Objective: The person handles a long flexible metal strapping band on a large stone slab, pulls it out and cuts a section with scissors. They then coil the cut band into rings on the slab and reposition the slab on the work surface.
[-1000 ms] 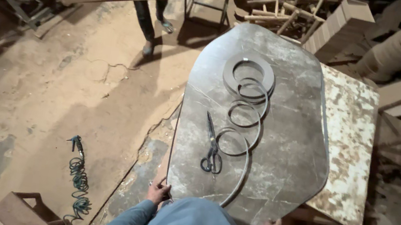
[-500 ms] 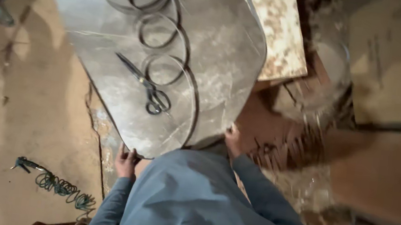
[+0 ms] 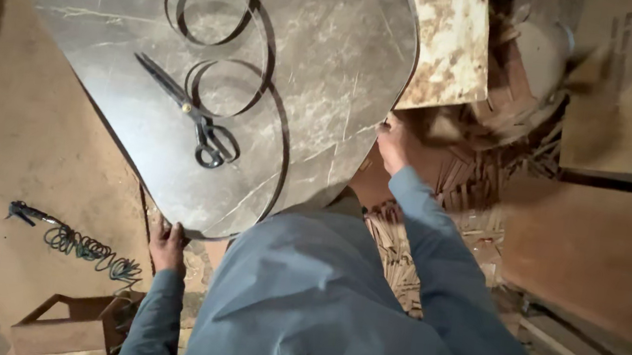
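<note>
A large grey sheet of metal [image 3: 316,106] with rounded corners lies flat in front of me. My left hand [image 3: 166,241] grips its near left edge. My right hand [image 3: 393,143] holds its right edge, beside a stained board [image 3: 451,38]. On the sheet lie black shears [image 3: 194,118] and a curling dark metal strip [image 3: 265,69] that loops several times. My blue sleeves and shirt fill the lower middle of the view.
A coiled green hose [image 3: 90,248] lies on the dirt floor at the left. A brown open box [image 3: 73,324] sits at the lower left. Wood scraps [image 3: 482,181] pile up on the right, next to large brown boards [image 3: 608,258].
The view has swung and closed in on the sheet. My right hand has moved up along the sheet's right edge; my left hand stays on the near edge.
</note>
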